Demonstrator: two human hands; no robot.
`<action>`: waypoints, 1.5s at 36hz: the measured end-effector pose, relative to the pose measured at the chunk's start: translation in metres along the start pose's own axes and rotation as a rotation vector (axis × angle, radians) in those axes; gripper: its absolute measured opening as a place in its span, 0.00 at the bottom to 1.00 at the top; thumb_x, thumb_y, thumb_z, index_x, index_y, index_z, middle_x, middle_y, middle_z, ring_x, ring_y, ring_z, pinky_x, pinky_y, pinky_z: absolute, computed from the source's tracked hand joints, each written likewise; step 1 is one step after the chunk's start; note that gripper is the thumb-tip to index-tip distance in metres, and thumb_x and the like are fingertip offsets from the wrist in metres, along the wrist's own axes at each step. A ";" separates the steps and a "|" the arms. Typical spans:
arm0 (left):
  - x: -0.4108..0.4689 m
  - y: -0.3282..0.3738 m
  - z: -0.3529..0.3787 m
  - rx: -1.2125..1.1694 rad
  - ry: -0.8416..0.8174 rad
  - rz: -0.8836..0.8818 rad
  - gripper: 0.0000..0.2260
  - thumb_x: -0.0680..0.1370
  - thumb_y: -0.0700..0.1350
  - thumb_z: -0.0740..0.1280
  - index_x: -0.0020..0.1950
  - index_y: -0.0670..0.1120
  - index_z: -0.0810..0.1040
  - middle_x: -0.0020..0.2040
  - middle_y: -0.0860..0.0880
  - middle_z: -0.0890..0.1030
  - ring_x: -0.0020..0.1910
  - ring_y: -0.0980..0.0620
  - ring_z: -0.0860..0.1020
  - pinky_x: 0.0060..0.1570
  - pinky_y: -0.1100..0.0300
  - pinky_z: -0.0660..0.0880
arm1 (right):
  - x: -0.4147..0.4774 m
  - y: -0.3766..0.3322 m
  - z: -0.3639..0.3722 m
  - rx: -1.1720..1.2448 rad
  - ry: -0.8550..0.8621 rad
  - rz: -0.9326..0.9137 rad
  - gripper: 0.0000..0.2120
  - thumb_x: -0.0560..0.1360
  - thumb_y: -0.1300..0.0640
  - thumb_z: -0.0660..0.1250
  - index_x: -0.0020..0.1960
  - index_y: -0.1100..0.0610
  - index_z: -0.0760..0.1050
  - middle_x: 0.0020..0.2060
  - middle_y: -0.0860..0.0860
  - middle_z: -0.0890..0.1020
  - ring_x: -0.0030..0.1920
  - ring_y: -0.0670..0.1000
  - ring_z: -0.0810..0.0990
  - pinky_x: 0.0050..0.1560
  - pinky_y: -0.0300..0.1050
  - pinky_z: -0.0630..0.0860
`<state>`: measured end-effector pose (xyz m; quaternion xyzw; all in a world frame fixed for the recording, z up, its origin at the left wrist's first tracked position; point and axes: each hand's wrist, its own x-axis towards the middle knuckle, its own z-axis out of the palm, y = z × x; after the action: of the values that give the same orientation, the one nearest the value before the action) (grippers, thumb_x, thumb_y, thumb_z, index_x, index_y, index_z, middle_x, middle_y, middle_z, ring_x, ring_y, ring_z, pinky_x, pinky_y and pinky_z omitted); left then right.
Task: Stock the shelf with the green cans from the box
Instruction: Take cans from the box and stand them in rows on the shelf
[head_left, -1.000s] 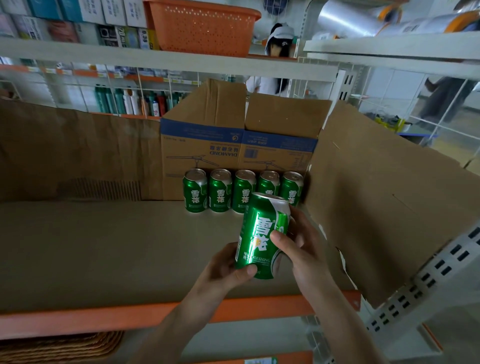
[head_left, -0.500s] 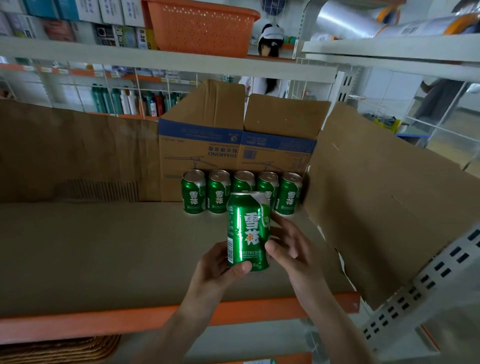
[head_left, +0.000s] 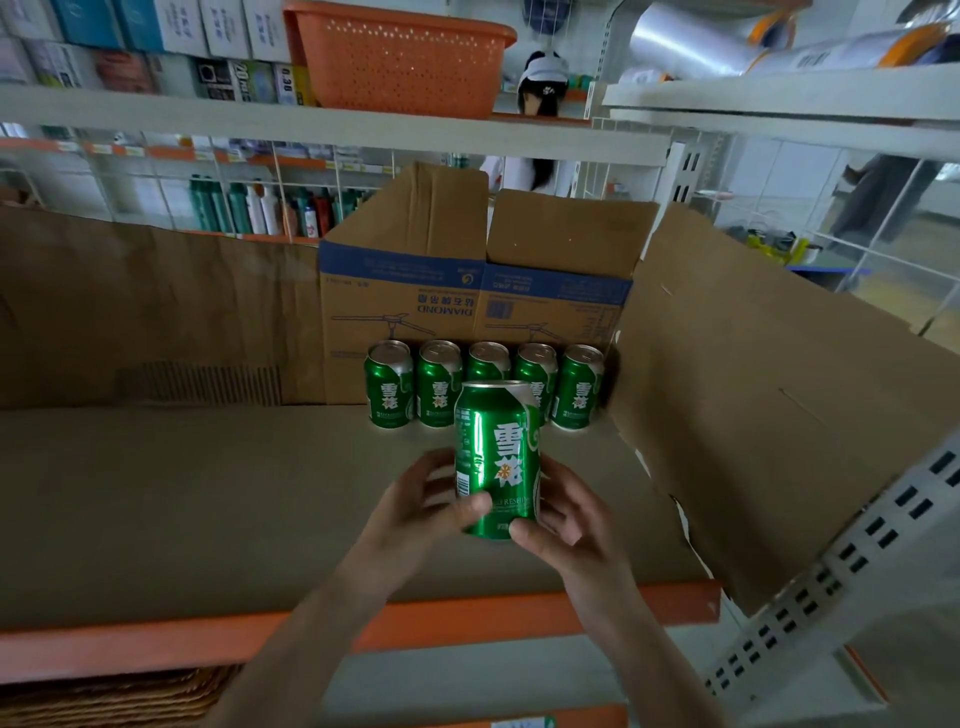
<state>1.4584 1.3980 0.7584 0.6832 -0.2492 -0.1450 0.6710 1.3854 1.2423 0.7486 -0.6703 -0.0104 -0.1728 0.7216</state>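
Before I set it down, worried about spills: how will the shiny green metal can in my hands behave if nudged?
The shiny green metal can looks glossy, so probably slippery; the left hand and right hand both grip it. Upright on the flat shelf it should stand, like the five green cans behind; on its side it would likely roll.

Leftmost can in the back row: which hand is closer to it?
Left. The left hand grips the held can on the side toward the leftmost can; the right hand grips the opposite side, farther off.
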 end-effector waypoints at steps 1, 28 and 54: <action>0.004 0.008 -0.005 0.014 0.003 0.015 0.40 0.54 0.69 0.74 0.60 0.51 0.73 0.54 0.53 0.81 0.54 0.58 0.79 0.47 0.66 0.75 | -0.001 0.000 0.000 0.019 -0.005 0.003 0.30 0.62 0.56 0.73 0.63 0.55 0.71 0.54 0.50 0.83 0.55 0.52 0.81 0.50 0.40 0.77; 0.059 0.113 -0.030 1.046 -0.402 0.165 0.19 0.76 0.54 0.64 0.66 0.50 0.73 0.61 0.51 0.74 0.59 0.55 0.72 0.58 0.60 0.70 | 0.005 0.016 0.002 -0.199 -0.079 -0.043 0.33 0.62 0.50 0.74 0.65 0.51 0.68 0.56 0.46 0.81 0.56 0.47 0.80 0.55 0.38 0.75; 0.096 0.044 -0.137 1.119 -0.167 0.075 0.16 0.76 0.48 0.68 0.63 0.46 0.75 0.53 0.50 0.72 0.54 0.53 0.72 0.46 0.64 0.66 | 0.022 0.078 -0.046 -1.218 -0.106 0.164 0.63 0.51 0.16 0.28 0.75 0.50 0.58 0.74 0.51 0.62 0.74 0.51 0.58 0.73 0.48 0.57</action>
<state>1.6052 1.4632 0.8233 0.9116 -0.3642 -0.0204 0.1895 1.4169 1.1956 0.6740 -0.9683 0.1059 -0.0583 0.2188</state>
